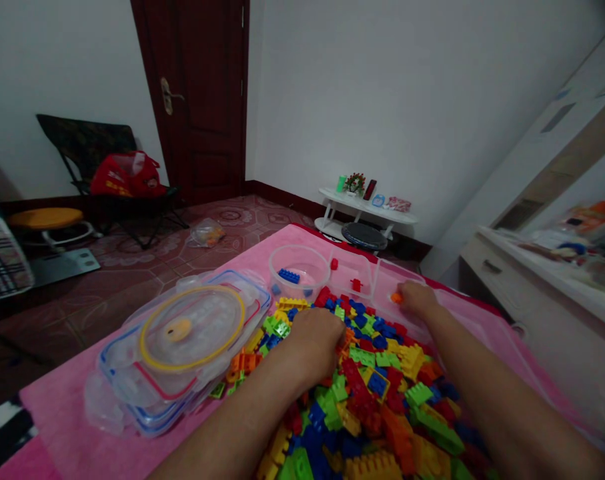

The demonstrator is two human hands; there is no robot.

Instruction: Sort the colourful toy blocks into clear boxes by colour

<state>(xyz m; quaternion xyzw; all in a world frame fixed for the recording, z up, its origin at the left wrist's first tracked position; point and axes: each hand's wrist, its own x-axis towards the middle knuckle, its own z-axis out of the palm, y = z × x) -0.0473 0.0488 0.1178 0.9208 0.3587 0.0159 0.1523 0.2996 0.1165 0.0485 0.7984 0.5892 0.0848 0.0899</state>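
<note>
A large heap of toy building bricks (365, 387) in red, blue, green, yellow and orange covers the table's right half. My left hand (316, 343) is closed, knuckles up, at the heap's far part; its fingertips are hidden. My right hand (418, 299) pinches an orange brick (396, 298) over the rightmost clear plastic container (382, 275). Beside it, the middle clear container (340, 257) has red bricks (356, 285) inside. A round clear container (298, 250) at the left of the row has a blue brick (288, 275) in it.
Stacked clear lids (192, 327) with blue, red and yellow seals lie left of the heap on the pink tablecloth (67, 413). Beyond the table stands a low white table (367, 208). A drawer cabinet (532, 313) is at the right, a folding chair (90, 130) at the far left.
</note>
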